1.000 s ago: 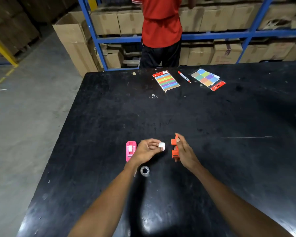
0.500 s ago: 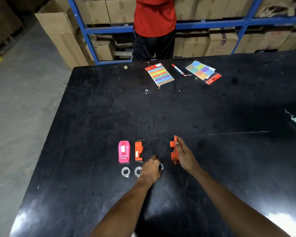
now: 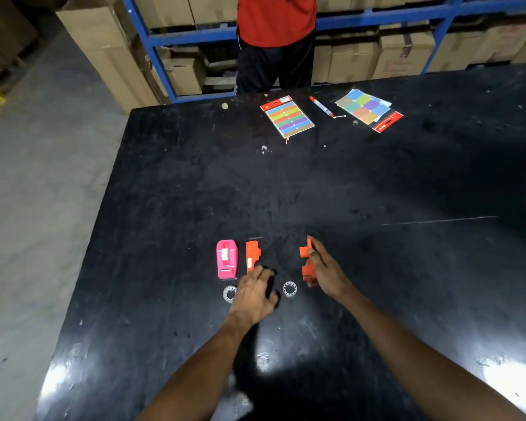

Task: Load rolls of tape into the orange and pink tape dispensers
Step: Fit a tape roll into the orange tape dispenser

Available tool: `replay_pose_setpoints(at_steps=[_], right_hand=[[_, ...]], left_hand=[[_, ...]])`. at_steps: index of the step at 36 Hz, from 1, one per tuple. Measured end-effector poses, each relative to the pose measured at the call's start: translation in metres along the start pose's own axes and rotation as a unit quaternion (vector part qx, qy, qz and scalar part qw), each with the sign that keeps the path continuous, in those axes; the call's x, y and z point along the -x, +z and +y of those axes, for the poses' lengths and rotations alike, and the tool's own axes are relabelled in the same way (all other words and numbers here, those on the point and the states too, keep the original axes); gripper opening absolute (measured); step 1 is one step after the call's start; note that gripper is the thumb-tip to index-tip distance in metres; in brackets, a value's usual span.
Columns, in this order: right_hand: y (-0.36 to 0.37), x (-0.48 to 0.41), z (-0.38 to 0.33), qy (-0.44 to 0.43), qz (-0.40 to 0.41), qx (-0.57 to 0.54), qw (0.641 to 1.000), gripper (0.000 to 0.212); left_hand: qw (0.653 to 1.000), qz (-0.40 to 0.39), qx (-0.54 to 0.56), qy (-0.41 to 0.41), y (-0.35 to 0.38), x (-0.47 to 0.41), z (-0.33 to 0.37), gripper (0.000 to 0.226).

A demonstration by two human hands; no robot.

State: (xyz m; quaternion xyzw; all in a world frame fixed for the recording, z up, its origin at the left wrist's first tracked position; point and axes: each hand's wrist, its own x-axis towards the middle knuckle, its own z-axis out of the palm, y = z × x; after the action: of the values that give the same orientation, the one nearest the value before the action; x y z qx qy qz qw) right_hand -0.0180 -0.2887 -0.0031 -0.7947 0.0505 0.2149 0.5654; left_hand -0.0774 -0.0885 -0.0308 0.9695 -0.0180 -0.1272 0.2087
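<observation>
A pink tape dispenser point(image 3: 226, 259) with a white roll in it lies on the black table point(image 3: 316, 183). Just right of it lies one orange dispenser part point(image 3: 252, 256). My right hand point(image 3: 325, 268) holds another orange dispenser part point(image 3: 306, 259) upright on its edge. My left hand point(image 3: 255, 291) hovers palm down between two clear tape rolls, one point(image 3: 229, 293) at its left and one point(image 3: 290, 288) at its right. Its fingers are curled near the lower end of the lying orange part; whether they hold anything is hidden.
Far across the table lie a card of coloured label strips point(image 3: 287, 117), a red marker point(image 3: 321, 106) and a packet of coloured squares point(image 3: 368, 109). A person in a red shirt point(image 3: 275, 34) stands at the far edge before blue shelves of cardboard boxes. The table's left edge drops to concrete floor.
My left hand set down the white piece, dropped to the tape rolls, then shifted left, uncovering the right roll and covering the middle one. My right hand stayed on the orange part.
</observation>
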Motion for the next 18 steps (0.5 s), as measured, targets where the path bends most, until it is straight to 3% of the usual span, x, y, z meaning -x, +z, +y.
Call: replay_pose_setpoints(at_steps=[5,10,15,18], right_hand=[[0.010,0.001,0.003,0.000,-0.032,0.032,0.999,0.042],[0.020,0.006,0.005,0.004,-0.088,0.071,0.994,0.046],[0.027,0.017,0.000,0.006,-0.110,0.103,0.989,0.049],[0.028,0.020,-0.003,0.004,-0.113,0.119,0.986,0.049]], left_hand=[[0.997,0.000,-0.078,0.016,-0.010,0.015,-0.033,0.061],[0.994,-0.015,-0.091,0.051,-0.009,0.016,-0.039,0.050],[0.993,-0.034,-0.105,0.032,-0.007,0.013,-0.037,0.066],[0.993,-0.049,-0.108,0.017,-0.006,0.011,-0.037,0.060]])
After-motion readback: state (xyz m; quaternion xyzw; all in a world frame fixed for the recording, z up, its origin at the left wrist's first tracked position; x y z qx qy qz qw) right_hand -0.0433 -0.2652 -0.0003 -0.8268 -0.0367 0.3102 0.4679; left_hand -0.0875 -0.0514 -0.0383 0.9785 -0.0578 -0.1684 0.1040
